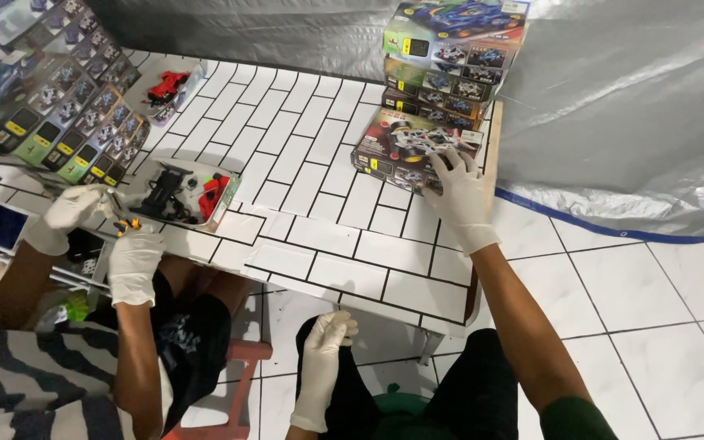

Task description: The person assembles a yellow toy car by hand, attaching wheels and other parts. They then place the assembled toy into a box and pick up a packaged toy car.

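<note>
— Hands, state? 
— Right hand lay spread flat, fingers wide, on the lowest toy-car box at the far edge of the tiled surface. Left hand hung loosely curled and empty below the near edge, by my knee.
— Anyone nearby? 
— Co-worker's gloved hands worked beside an open tray of car parts, well apart from mine.

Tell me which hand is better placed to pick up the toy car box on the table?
The right hand: it already rests on the toy car box below the stack. The left hand is low by the knee, under the table edge.
</note>
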